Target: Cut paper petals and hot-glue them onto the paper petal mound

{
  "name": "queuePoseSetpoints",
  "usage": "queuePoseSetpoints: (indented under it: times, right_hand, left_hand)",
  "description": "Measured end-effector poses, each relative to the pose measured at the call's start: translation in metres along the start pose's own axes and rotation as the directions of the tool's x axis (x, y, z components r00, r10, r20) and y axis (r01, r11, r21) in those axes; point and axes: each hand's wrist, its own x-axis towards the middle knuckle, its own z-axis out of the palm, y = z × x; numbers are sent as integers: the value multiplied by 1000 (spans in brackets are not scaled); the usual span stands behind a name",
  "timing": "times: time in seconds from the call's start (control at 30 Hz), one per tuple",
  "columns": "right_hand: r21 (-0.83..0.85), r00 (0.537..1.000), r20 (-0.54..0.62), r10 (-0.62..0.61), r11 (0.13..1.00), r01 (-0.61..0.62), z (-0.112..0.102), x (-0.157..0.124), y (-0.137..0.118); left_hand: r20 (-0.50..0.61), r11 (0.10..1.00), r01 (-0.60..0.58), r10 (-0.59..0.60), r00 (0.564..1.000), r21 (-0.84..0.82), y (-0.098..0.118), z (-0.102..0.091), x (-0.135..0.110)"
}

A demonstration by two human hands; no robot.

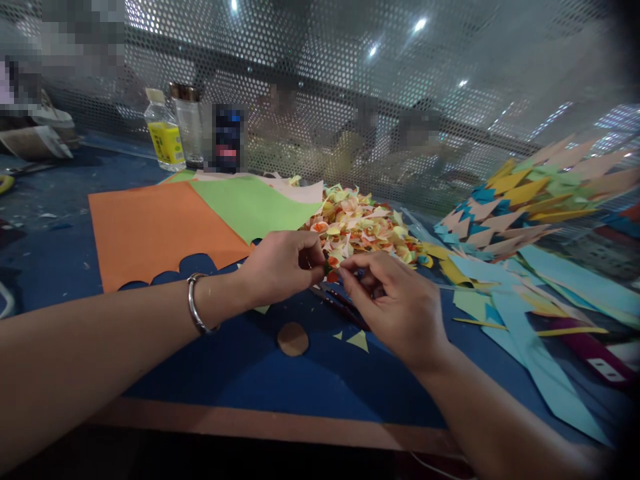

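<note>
My left hand [280,267], with a silver bangle on its wrist, and my right hand [395,307] meet over the blue table [240,363]. Both pinch a small red and green paper piece [331,270] between their fingertips. Just behind them lies a heap of small rolled paper flowers [363,227] in yellow, orange and pink. Under my right hand lie thin dark sticks [340,305].
An orange sheet [155,230] with scalloped cut-outs and a green sheet [250,203] lie at the left. Cut paper triangles [520,200] and light blue offcuts [540,313] pile up at the right. Bottles [165,133] stand by a perforated metal screen. A brown paper disc [293,339] lies nearby.
</note>
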Motion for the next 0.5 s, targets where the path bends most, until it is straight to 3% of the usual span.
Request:
queuePoseSetpoints:
  times: [0.17, 0.37, 0.5]
  right_hand:
    - [35, 999, -12, 44, 998, -43, 1, -1, 1]
    - [104, 982, -55, 183, 979, -177, -1, -3, 3]
    - [142, 977, -18, 214, 968, -209, 2, -1, 7]
  left_hand:
    - [-35, 1000, -2, 2, 999, -3, -2, -1, 1]
    - [-105, 999, -5, 1, 995, -41, -4, -4, 2]
    - [-125, 999, -11, 8, 992, -30, -3, -4, 1]
